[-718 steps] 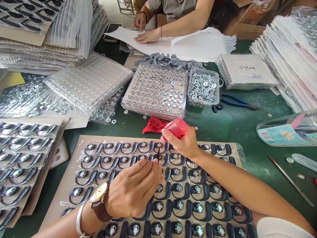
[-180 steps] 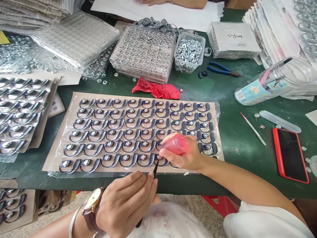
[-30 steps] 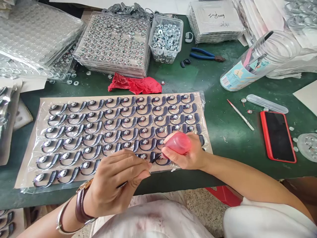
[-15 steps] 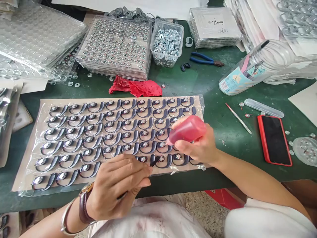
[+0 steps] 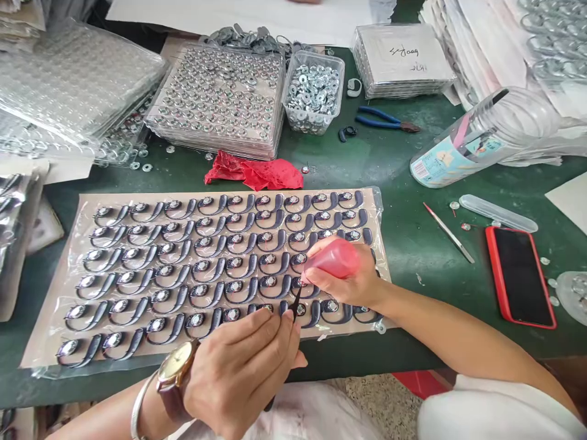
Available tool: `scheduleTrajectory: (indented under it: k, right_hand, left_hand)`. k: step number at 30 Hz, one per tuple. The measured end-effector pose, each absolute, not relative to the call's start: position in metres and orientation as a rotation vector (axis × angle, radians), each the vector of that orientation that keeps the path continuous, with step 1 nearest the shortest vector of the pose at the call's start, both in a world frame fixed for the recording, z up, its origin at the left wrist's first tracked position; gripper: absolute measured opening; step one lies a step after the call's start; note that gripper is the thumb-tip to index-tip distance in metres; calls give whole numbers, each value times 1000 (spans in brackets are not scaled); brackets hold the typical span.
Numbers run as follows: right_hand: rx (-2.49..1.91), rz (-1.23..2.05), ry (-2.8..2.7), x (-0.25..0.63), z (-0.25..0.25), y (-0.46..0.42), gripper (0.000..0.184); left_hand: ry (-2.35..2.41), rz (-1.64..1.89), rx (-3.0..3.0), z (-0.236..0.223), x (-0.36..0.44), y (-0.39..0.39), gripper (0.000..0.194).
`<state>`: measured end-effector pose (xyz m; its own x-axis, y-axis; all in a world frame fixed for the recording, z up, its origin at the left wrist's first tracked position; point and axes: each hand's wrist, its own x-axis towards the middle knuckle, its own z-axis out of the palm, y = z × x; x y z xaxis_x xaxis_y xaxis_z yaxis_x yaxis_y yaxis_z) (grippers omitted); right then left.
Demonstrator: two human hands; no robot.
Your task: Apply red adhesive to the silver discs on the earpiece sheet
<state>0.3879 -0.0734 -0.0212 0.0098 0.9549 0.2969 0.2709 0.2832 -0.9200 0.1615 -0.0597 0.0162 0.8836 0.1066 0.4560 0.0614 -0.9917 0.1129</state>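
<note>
My left hand (image 5: 247, 366) is closed around a pair of black tweezers (image 5: 298, 298), whose tip points up at a dark curved plastic piece near the front of the sheet. My right hand (image 5: 362, 282) grips a soft pinkish-red squeeze bottle (image 5: 335, 258), tilted with its nozzle down beside the tweezers' tip. Under both hands lies a brown sheet (image 5: 48, 324) covered in clear film. It carries rows of dark curved pieces (image 5: 167, 273), each with a round silvery part at one end. My hands hide some pieces in the front rows.
Behind the sheet are a crumpled red cloth (image 5: 270, 174), stacked trays of round parts (image 5: 215, 91), a tub of metal washers (image 5: 316, 91) and blue pliers (image 5: 380, 119). To the right lie a clear jar (image 5: 443, 164), metal tweezers (image 5: 448, 232) and a red-cased phone (image 5: 523, 278).
My left hand has moved right and slightly down, and the tweezers' tip now reaches up near the nozzle. My right hand and the bottle have shifted left and down. The view has tilted slightly.
</note>
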Motion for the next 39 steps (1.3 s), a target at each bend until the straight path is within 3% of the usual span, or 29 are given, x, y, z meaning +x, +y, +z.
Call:
scheduleTrajectory:
  k: [13,33,39]
  right_hand:
    - [-1219,615,-1516,388,-20,-74,15]
    - [-1429,738,-1485,392,-13,-74,30]
    - [-1408,766,-1419,392,-13,-75,26]
  left_hand:
    - [146,740,2893,17,162,-60,17]
    - [281,715,2759,20,161,-56,17]
    - [322,709,2670,28,169,-49,13]
